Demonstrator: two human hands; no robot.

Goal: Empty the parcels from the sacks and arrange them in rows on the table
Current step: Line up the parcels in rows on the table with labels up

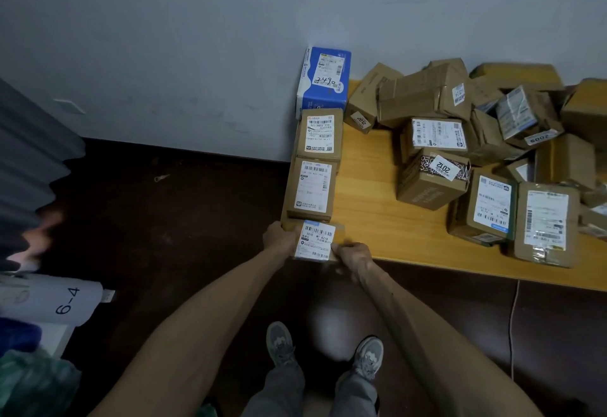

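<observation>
A small cardboard parcel [316, 241] with a white label sits at the near left corner of the wooden table [371, 209]. My left hand [279, 238] grips its left side and my right hand [353, 256] grips its near right corner. Beyond it, a row runs along the table's left edge: two brown parcels [312, 186] [320, 134] and a blue box [323, 80] marked 2490 against the wall. A loose heap of brown parcels [460, 127] covers the table's right half.
A white sack marked 6-4 [49, 301] lies on the dark floor at the left, beside a green bag [33, 383]. A grey corrugated sheet [26, 153] stands at far left. The wall backs the table. My feet stand below the table's front edge.
</observation>
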